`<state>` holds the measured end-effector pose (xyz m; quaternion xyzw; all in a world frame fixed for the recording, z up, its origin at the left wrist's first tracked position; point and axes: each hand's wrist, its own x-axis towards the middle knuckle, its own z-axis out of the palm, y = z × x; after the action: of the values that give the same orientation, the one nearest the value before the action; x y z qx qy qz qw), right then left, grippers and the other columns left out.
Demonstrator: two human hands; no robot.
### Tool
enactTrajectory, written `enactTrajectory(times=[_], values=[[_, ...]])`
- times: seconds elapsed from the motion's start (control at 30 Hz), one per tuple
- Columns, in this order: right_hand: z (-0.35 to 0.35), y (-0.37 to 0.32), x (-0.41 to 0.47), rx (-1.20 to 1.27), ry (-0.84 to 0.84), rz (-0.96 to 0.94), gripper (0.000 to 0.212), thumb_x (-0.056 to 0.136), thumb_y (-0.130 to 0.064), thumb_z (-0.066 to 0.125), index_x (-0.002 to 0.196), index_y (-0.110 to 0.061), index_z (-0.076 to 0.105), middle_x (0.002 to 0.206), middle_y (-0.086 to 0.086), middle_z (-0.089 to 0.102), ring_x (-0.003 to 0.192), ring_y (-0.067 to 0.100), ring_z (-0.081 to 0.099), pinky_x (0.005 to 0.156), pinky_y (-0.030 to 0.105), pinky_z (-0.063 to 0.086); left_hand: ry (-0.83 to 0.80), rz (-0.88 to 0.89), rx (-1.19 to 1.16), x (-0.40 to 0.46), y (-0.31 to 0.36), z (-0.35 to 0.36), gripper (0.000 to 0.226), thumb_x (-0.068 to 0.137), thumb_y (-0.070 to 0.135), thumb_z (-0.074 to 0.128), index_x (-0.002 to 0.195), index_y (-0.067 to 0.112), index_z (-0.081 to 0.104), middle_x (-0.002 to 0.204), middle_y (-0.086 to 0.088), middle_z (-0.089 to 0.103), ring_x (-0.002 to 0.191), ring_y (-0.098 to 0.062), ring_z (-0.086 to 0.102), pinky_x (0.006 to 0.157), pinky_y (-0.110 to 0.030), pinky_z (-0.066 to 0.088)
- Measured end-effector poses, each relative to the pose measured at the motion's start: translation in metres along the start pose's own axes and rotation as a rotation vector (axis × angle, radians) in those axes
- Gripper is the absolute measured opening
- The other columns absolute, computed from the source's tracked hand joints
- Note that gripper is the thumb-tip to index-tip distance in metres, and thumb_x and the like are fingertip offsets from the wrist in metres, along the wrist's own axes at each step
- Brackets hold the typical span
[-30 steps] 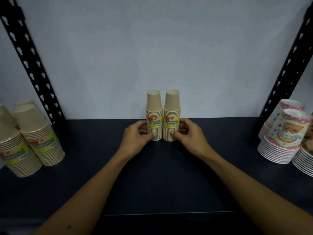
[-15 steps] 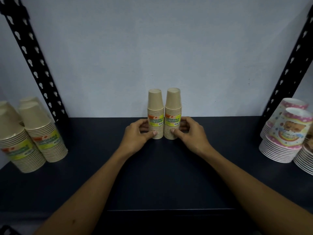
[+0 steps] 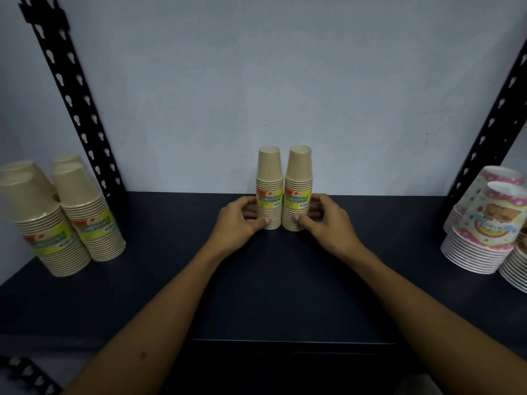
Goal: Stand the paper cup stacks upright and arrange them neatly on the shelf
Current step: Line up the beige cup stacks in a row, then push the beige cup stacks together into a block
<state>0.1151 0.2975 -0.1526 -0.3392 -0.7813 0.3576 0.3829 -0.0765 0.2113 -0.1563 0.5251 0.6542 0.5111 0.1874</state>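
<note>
Two tan paper cup stacks with yellow-green labels stand upright side by side at the back middle of the dark shelf (image 3: 285,280), close to the wall. My left hand (image 3: 239,220) grips the left stack (image 3: 269,178) low down, thumb in front and fingers behind. My right hand (image 3: 325,220) grips the right stack (image 3: 299,178) the same way. The two stacks touch or nearly touch.
Several more tan cup stacks (image 3: 82,212) stand upright at the far left by a black slotted post (image 3: 77,109). Patterned pink cup and bowl stacks (image 3: 484,223) sit at the far right beside another black post (image 3: 490,124).
The view has shifted slightly. Both hands keep their hold on the two upright stacks, which stay in place by the wall.
</note>
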Motion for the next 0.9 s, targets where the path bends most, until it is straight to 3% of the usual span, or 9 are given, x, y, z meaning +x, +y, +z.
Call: enactTrajectory(times=[0.23,0.33,0.47,0.53,0.6,0.67,0.9], values=[[-0.002,-0.004,-0.009,-0.055,-0.029,0.054,0.059,0.082,-0.032,0.073,0.133,-0.016,0.049,0.114,0.000,0.065,0.100,0.009,0.062,0.087,0.024,0.051,0.059,-0.072,0.079,-0.011,0.001,-0.004,0.072,0.074,0.027,0.081,0.136,0.012,0.050,0.121,-0.002,0.062,0.106,-0.013,0.061,0.091,-0.025,0.050],[-0.004,-0.007,-0.015,-0.131,-0.031,0.085,0.066,0.083,-0.036,0.071,0.139,-0.014,0.044,0.124,0.005,0.062,0.106,0.012,0.059,0.089,0.024,0.047,0.070,-0.073,0.164,-0.020,0.004,-0.007,0.064,0.079,0.024,0.077,0.136,0.012,0.050,0.129,-0.005,0.059,0.114,-0.016,0.058,0.095,-0.024,0.047],[-0.005,-0.012,-0.028,-0.364,-0.052,0.157,0.075,0.085,-0.042,0.068,0.145,-0.011,0.036,0.139,0.011,0.052,0.125,0.025,0.051,0.097,0.035,0.045,0.044,-0.072,0.405,-0.038,0.006,-0.014,0.042,0.087,0.029,0.067,0.126,0.015,0.060,0.125,-0.004,0.062,0.116,-0.018,0.056,0.095,-0.028,0.045],[-0.005,-0.014,-0.036,-0.517,-0.084,0.176,0.066,0.085,-0.046,0.065,0.137,-0.011,0.045,0.132,0.010,0.056,0.121,0.026,0.053,0.094,0.038,0.048,0.024,-0.052,0.533,-0.049,0.010,-0.018,0.036,0.090,0.032,0.063,0.120,0.013,0.062,0.118,-0.004,0.063,0.113,-0.020,0.056,0.095,-0.030,0.046],[-0.006,-0.015,-0.044,-0.666,-0.115,0.149,0.047,0.087,-0.052,0.058,0.114,-0.013,0.059,0.116,0.006,0.062,0.107,0.023,0.056,0.086,0.040,0.051,0.003,-0.017,0.651,-0.063,0.015,-0.022,0.036,0.092,0.035,0.057,0.119,0.012,0.063,0.116,-0.006,0.062,0.110,-0.021,0.055,0.097,-0.036,0.045],[-0.005,-0.018,-0.053,-0.794,-0.148,0.100,0.044,0.090,-0.056,0.049,0.104,-0.016,0.062,0.109,0.004,0.062,0.102,0.022,0.056,0.083,0.040,0.050,-0.010,0.007,0.717,-0.076,0.017,-0.028,0.039,0.094,0.039,0.053,0.121,0.012,0.060,0.118,-0.005,0.060,0.110,-0.021,0.054,0.096,-0.038,0.045],[0.025,-0.047,-0.079,-0.853,-0.279,-0.048,0.054,0.094,-0.057,0.038,0.127,-0.018,0.055,0.131,0.008,0.055,0.124,0.027,0.048,0.100,0.045,0.043,0.020,0.012,0.827,-0.124,0.007,-0.076,0.046,0.093,0.051,0.046,0.124,0.017,0.057,0.120,0.002,0.059,0.112,-0.017,0.053,0.087,-0.035,0.048]])
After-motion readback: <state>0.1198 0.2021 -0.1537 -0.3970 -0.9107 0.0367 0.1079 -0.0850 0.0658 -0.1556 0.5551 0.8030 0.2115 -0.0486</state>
